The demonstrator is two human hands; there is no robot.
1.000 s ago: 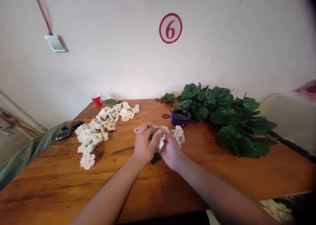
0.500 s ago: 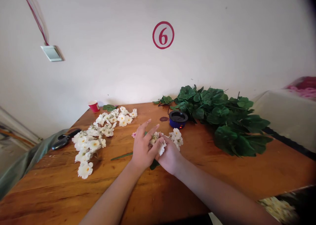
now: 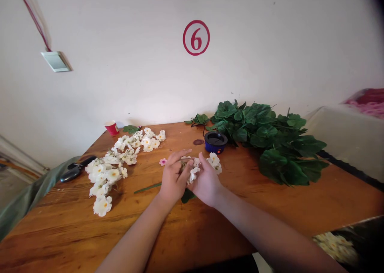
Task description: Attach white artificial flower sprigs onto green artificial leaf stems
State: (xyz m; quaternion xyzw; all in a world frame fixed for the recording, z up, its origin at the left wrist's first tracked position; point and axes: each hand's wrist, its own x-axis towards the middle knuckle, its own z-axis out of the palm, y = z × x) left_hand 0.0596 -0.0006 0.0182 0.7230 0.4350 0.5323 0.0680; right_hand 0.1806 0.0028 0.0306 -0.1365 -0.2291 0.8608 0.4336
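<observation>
White artificial flowers [image 3: 193, 175] are between my two hands over the middle of the wooden table [image 3: 120, 233]. My left hand [image 3: 174, 177] curls its fingers around them from the left. On the right, my right hand [image 3: 207, 183] cups the same flowers, its thumb raised. Another white bloom [image 3: 215, 162] shows just beyond my right hand. Under the hands lie a dark green leaf [image 3: 187, 196] and, to the left, a green stem [image 3: 147, 188]. A small pink flower [image 3: 163, 162] rests beside my left fingertips.
White flower sprays [image 3: 112, 175] lie at the left, near black-handled scissors [image 3: 73, 172] and a red paper cup [image 3: 112, 128]. A blue pot [image 3: 215, 143] with a lit red light stands behind my hands. Green leaves [image 3: 264, 133] are heaped at the right.
My left fingers have lowered and curled in more around the flowers. My right thumb has lifted and the right palm has opened somewhat. The view has shifted slightly.
</observation>
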